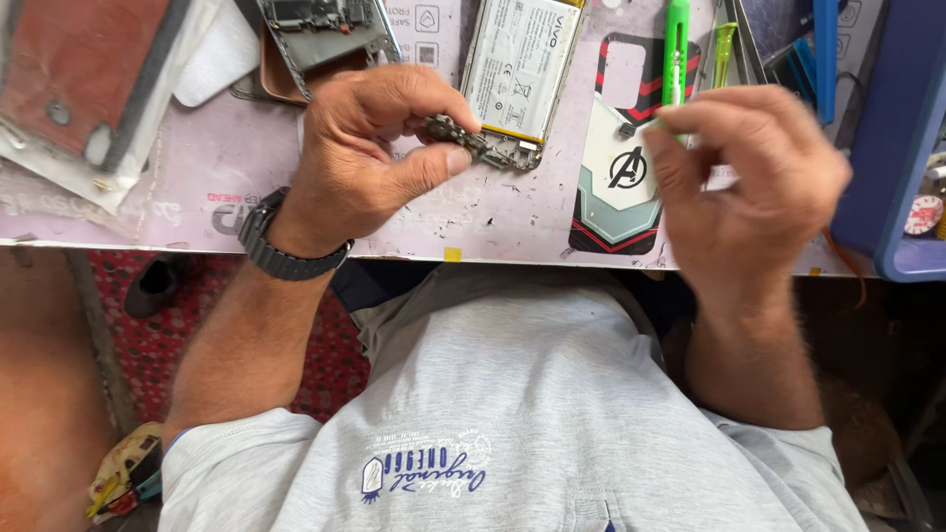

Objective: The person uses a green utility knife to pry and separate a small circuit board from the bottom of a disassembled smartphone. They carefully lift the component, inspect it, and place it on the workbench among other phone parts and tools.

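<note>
Grey shirt cloth (512, 394) fills the bottom of the view, closest of all, with both forearms reaching up from it to the pale work mat (197, 167). At the mat's far left corner lies a reddish flat panel (79, 69) in a clear sleeve. Next along the far edge sits a grey phone frame (325, 34) over a brown cover. Near the middle, the left hand (370, 158), with a black watch (281, 246) on its wrist, is closed around a small circuit board (463, 138), thumb and forefinger pinching it just above the mat. That board touches the near end of an opened phone with a white battery (517, 69). Right of it lies a printed phone cover (621, 187) in red, black and teal, reaching the mat's near edge. A green cutter (676, 49) rests by the far edge. The right hand (749, 177) hovers over the cover, fingertips drawn together; whether they pinch anything I cannot tell. A blue tray (897, 148) stands at the right edge.
</note>
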